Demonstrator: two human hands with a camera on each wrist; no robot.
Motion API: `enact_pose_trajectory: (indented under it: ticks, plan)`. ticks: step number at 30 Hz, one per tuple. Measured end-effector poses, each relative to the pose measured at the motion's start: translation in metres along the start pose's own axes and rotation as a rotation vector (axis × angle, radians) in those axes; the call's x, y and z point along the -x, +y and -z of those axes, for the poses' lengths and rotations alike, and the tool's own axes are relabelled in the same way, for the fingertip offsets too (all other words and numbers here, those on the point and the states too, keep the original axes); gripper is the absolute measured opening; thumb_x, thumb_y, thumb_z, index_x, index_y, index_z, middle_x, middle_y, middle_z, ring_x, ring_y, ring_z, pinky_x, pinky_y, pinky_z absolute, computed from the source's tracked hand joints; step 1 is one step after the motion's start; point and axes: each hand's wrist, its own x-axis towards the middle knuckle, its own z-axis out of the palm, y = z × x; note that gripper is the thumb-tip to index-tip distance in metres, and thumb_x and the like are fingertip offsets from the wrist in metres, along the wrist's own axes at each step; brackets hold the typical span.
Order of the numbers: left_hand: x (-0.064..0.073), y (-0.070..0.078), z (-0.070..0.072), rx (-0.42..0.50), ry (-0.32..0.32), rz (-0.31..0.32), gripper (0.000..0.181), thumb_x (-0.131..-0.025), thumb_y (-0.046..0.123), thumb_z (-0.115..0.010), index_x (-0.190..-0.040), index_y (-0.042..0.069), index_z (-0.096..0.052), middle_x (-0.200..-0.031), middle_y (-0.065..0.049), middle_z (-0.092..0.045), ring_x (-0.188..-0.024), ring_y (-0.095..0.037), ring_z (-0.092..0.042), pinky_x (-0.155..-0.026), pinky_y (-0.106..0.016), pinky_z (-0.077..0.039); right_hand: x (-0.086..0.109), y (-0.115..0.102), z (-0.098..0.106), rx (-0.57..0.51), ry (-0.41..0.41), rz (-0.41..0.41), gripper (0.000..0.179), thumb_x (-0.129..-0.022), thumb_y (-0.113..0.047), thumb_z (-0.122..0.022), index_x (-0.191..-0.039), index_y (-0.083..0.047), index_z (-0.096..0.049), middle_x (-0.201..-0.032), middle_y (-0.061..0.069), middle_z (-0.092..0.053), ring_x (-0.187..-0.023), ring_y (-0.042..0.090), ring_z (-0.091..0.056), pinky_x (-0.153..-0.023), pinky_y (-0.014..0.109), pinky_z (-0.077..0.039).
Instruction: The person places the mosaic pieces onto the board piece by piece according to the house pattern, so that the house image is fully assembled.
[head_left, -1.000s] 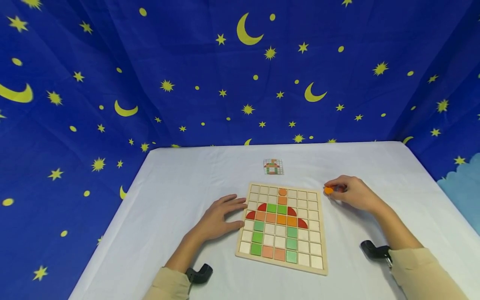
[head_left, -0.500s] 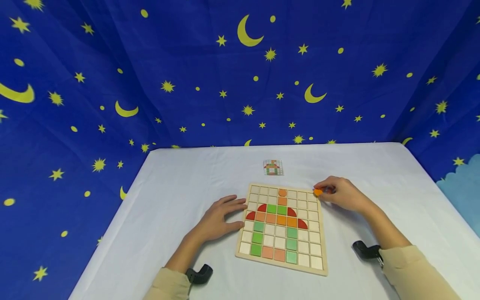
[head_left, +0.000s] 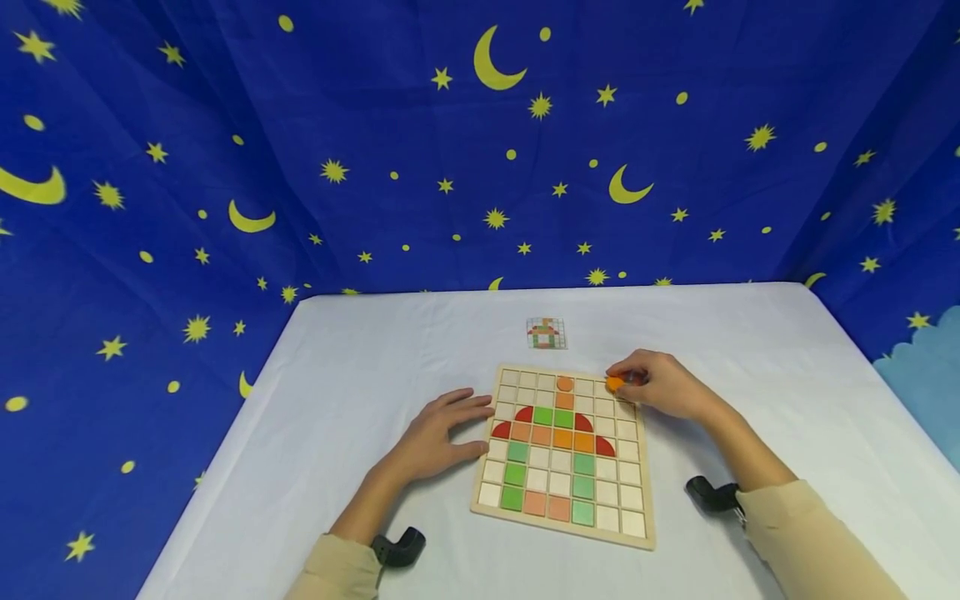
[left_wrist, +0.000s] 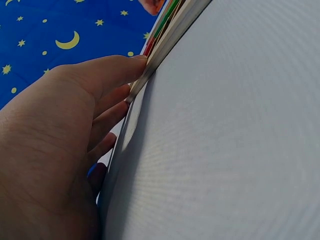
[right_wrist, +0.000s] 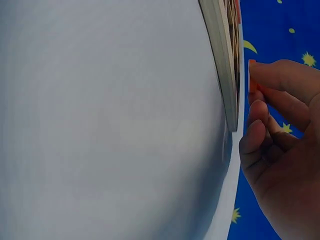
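Observation:
My right hand [head_left: 663, 385] pinches a small orange tile [head_left: 615, 384] between thumb and fingers, over the far right corner of a square wooden grid board [head_left: 649, 521]. In the right wrist view that orange tile [right_wrist: 252, 76] shows edge-on beside the board's side. Fingers spread, my left hand [head_left: 438, 437] rests along the board's left edge with thumb and fingertips touching it. Tiles in the grid form a figure: an orange disc [head_left: 565, 384] at the top, an orange square below, green squares, red quarter-rounds [head_left: 604, 447], orange and salmon squares, and green columns.
A small printed card [head_left: 547, 333] with a similar coloured figure lies beyond the board on the white cloth [head_left: 360, 358]. Blue star-and-moon fabric [head_left: 420, 125] rises behind the table and at both sides. Black wrist mounts [head_left: 401, 547] stick out from both wrists.
My right hand has moved left with the orange tile, from beside the board to over its far right corner. The left hand and the board have stayed put.

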Motion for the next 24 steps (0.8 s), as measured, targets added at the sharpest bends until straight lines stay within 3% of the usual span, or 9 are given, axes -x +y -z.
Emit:
enact_pose_trajectory:
  ticks: [10,24]
  plan:
    - [0.0,-0.001,-0.001,0.015,0.007,-0.005,0.052,-0.085,0.049,-0.069,-0.133,0.029,-0.06,-0.143,0.019,-0.044,-0.139,-0.009,-0.026,-0.109,-0.044,-0.025,-0.013,-0.014,-0.005,0.004,-0.035,0.043,0.03,-0.081,-0.011,-0.075,-0.11,-0.006,-0.072,-0.093,0.001,-0.063,-0.078,0.017,-0.052,-0.066,0.032,-0.045]
    - [0.0,-0.001,0.0,0.01,0.006,-0.008,0.052,-0.085,0.049,-0.068,-0.133,0.03,-0.06,-0.143,0.02,-0.044,-0.139,-0.009,-0.025,-0.109,-0.043,-0.024,-0.023,-0.018,-0.017,-0.006,-0.096,0.049,0.027,-0.082,-0.012,-0.074,-0.11,-0.009,-0.072,-0.097,0.0,-0.063,-0.08,0.016,-0.052,-0.07,0.034,-0.046]
